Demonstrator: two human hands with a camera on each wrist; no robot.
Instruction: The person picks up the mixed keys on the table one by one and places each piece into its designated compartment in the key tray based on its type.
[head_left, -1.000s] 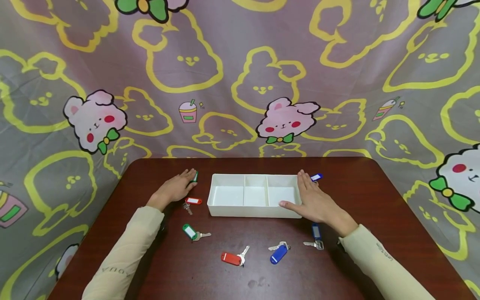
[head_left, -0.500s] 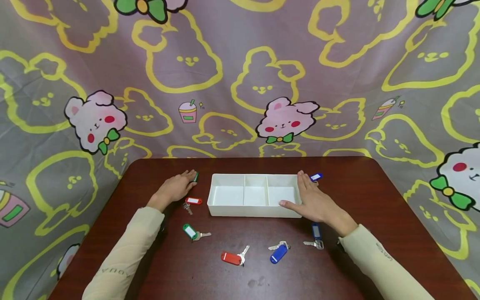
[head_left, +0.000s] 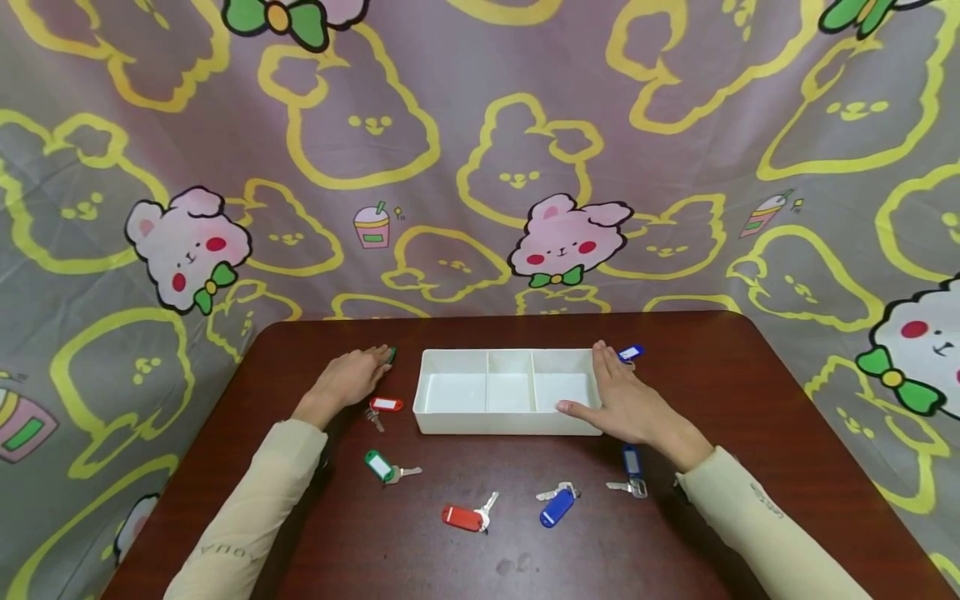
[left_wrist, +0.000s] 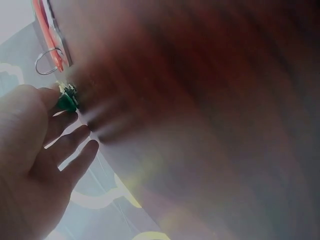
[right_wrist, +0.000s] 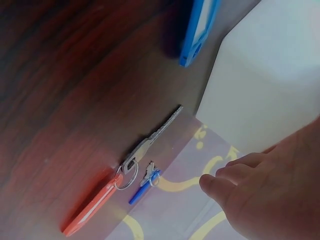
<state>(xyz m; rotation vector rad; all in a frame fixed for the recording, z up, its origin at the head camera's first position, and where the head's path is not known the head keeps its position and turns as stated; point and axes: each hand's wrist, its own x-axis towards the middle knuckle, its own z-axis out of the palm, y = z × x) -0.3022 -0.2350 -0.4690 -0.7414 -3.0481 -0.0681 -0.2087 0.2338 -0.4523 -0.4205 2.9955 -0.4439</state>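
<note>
Left hand (head_left: pixel 347 381), flat and relaxed, half hides a green-tagged key (head_left: pixel 391 356); right hand (head_left: pixel 628 404), flat, rests against the white three-compartment plastic tray (head_left: pixel 507 423); seven tagged keys visible.

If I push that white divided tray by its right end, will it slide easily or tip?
The white tray is low, wide and flat-bottomed with all three compartments empty, so it probably slides readily on the smooth table rather than tipping. It looks like thin plastic, so likely light. The right hand rests against one end only, so a push there may swing it round.
</note>
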